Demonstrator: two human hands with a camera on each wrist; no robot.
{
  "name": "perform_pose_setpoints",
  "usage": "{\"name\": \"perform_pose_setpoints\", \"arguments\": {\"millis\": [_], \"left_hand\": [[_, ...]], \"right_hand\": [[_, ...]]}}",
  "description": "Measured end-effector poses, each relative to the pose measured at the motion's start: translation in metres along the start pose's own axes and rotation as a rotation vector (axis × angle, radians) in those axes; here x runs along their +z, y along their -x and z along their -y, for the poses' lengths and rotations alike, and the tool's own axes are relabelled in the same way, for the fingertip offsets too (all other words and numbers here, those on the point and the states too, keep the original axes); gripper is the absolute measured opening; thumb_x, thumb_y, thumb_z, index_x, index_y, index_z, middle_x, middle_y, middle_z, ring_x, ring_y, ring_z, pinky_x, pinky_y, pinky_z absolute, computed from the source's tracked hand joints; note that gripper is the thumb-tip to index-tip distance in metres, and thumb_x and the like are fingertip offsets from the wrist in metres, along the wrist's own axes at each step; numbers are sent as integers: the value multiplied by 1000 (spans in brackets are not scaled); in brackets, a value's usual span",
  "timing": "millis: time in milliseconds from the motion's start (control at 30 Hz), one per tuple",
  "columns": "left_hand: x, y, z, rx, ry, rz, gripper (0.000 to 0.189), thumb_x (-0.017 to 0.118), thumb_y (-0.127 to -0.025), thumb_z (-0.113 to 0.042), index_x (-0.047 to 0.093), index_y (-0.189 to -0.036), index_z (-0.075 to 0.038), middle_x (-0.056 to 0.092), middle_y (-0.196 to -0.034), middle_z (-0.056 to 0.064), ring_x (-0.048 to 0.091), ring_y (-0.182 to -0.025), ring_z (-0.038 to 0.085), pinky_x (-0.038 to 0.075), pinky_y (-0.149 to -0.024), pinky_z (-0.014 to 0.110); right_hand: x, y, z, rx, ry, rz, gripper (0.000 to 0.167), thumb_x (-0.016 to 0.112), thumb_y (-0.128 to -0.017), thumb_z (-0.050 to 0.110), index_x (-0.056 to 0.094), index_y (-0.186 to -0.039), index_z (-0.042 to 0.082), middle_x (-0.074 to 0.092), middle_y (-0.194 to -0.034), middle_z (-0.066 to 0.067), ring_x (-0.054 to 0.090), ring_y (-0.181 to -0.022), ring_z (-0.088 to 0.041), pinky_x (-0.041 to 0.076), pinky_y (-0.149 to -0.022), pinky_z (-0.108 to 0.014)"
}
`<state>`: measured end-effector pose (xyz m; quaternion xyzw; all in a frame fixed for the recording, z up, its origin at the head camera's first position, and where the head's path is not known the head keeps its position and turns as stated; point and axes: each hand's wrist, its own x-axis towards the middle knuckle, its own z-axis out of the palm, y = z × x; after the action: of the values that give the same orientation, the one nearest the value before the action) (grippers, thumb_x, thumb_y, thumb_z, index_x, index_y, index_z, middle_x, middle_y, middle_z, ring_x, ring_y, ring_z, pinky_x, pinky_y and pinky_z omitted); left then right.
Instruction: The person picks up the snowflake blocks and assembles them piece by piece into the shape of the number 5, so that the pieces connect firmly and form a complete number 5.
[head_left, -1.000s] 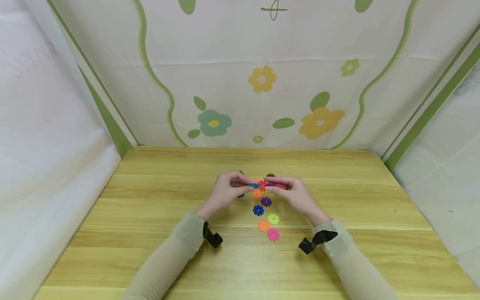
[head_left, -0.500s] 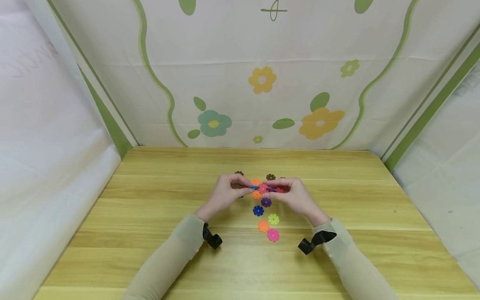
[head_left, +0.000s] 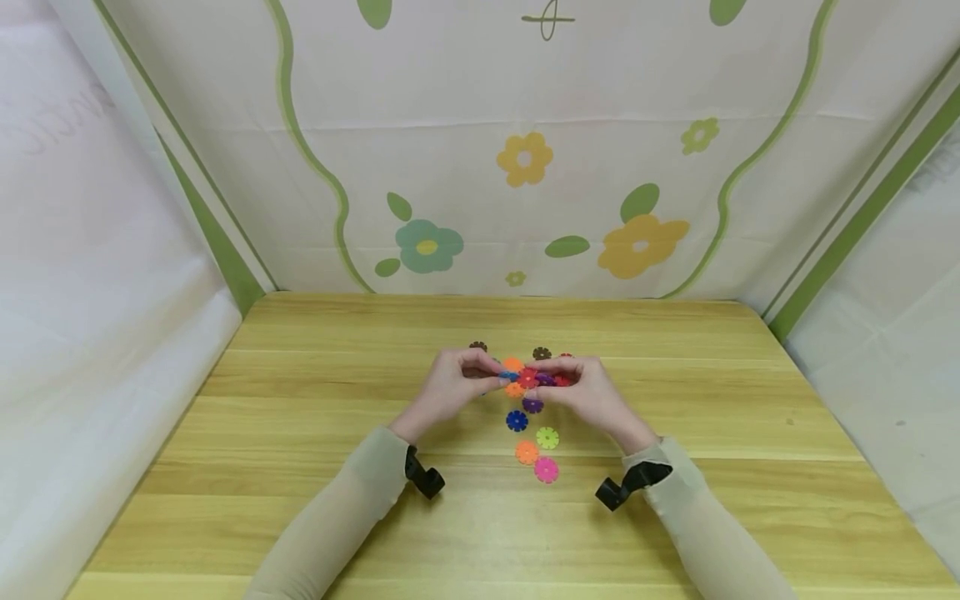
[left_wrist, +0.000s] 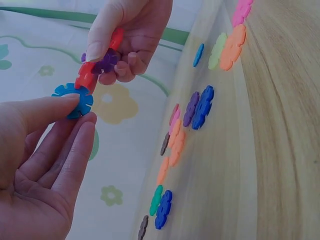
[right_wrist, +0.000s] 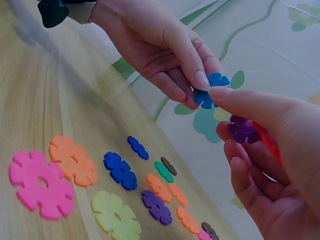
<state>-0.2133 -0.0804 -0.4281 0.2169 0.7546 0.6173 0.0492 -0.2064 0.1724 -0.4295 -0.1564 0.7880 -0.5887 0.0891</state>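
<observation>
My left hand (head_left: pixel 453 379) pinches a blue snowflake disc (left_wrist: pixel 86 103), a notched plastic building piece, between thumb and fingers. Opposite it, my right hand (head_left: pixel 588 387) grips a short chain of linked discs: a red snowflake disc (left_wrist: pixel 86 76) at the near end, a purple one (left_wrist: pixel 108 62) and another red one (left_wrist: pixel 118 38) behind. Notched edges of the blue and the front red disc meet at an angle. The right thumb hides much of the front red disc in the right wrist view. Both hands are raised above the wooden table (head_left: pixel 337 500).
Loose discs lie flat beneath and in front of the hands: a pink one (head_left: pixel 547 470), a yellow-green one (head_left: pixel 547 437), a dark blue one (head_left: pixel 517 421) and several orange ones, among them a near one (head_left: pixel 527 452). Brown discs (head_left: pixel 542 353) lie farther back. A flowered curtain (head_left: pixel 480 167) stands behind the table.
Both hands have come slightly lower in the head view, still holding the discs. The right fingers have shifted, the front red disc has turned a little, and more of the purple disc shows.
</observation>
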Motion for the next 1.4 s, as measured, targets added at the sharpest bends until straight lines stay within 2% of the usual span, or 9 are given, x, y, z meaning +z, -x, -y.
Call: {"name": "perform_pose_setpoints", "arguments": {"millis": [133, 233, 333, 467, 667, 933, 1167, 1267, 1400], "left_hand": [[0, 0, 1, 20, 4, 6, 9, 81, -88, -4, 78, -94, -9, 72, -91, 4, 72, -86, 33, 60, -77, 35], [0, 0, 1, 33, 3, 11, 9, 81, -88, -4, 78, -94, -9, 72, -91, 4, 72, -85, 28, 60, -79, 35], [1, 0, 1, 39, 0, 11, 9, 80, -88, -3, 78, -93, -9, 72, -91, 4, 72, -83, 22, 60, -79, 35], [2, 0, 1, 43, -2, 13, 10, 81, -87, -2, 78, -93, -9, 73, -91, 3, 72, -83, 23, 60, -78, 35], [4, 1, 0, 72, -8, 20, 10, 80, -87, 0, 77, -93, -8, 73, -90, 2, 71, -82, 22, 60, -77, 35], [5, 1, 0, 83, -5, 8, 10, 80, -87, 1, 77, -92, -7, 72, -90, 2, 71, -81, 22, 60, -76, 34], [5, -1, 1, 61, -5, -2, 10, 81, -87, -2, 77, -93, -8, 73, -92, 2, 72, -83, 20, 60, -78, 34], [5, -2, 1, 37, -1, 5, 12, 81, -87, -4, 76, -98, -8, 74, -94, 0, 72, -86, 19, 60, -79, 34], [0, -2, 1, 7, 6, 18, 22, 82, -87, -8, 75, -107, -7, 75, -100, 2, 72, -91, 19, 59, -82, 34]], "right_hand": [[-2, -1, -1, 18, -37, -23, 44, 88, -83, 22, 74, -123, 9, 72, -111, -12, 72, -91, -28, 60, -79, -40], [-2, -1, -1, 23, -51, -25, 45, 89, -82, 23, 75, -122, 9, 73, -112, -12, 73, -90, -28, 60, -79, -44], [-2, -1, -1, 23, -47, -29, 45, 90, -81, 23, 75, -122, 10, 72, -113, -11, 73, -90, -28, 60, -78, -40], [-2, -1, 0, 20, -42, -32, 45, 91, -79, 22, 76, -120, 9, 70, -114, -13, 72, -91, -29, 60, -76, -33], [1, 0, -2, 12, -68, -38, 46, 93, -76, 22, 77, -117, 9, 71, -112, -12, 72, -90, -31, 60, -76, -35], [3, -1, -2, 14, -84, -43, 45, 92, -77, 20, 76, -117, 8, 72, -108, -14, 72, -89, -31, 60, -74, -33], [2, -1, -1, 25, -45, -43, 47, 92, -78, 24, 76, -120, 11, 70, -115, -12, 71, -92, -29, 60, -75, -32], [1, -1, -3, 31, -27, -48, 46, 92, -78, 27, 77, -119, 13, 70, -115, -10, 71, -91, -27, 59, -73, -32], [-1, 0, -3, 30, -59, -48, 45, 91, -79, 24, 76, -119, 12, 73, -111, -11, 72, -90, -29, 60, -75, -34]]}}
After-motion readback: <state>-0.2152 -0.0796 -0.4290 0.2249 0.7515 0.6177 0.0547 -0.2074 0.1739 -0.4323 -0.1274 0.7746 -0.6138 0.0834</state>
